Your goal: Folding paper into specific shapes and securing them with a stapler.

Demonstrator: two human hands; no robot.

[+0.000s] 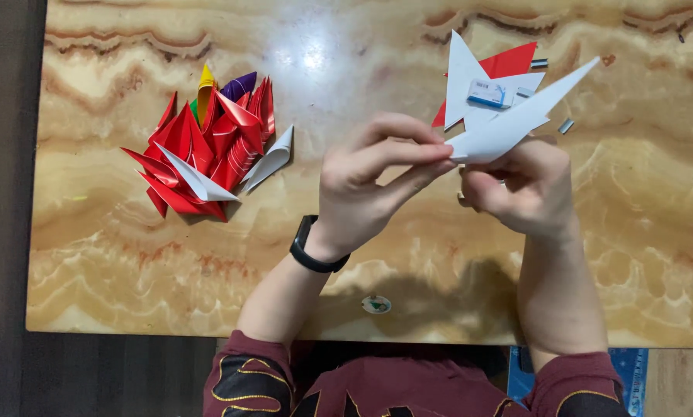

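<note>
Both hands up over the marbled tan surface [130,270]: left hand [366,181] pinches the white folded paper point [509,127] at its blunt end, right hand [520,189] closed beneath. Feather-light, creasable, likely slick; hold it near the folds.

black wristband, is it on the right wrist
No, the black wristband sits on the left wrist, just below the left hand that pinches the folded white paper together with the right hand.
</note>
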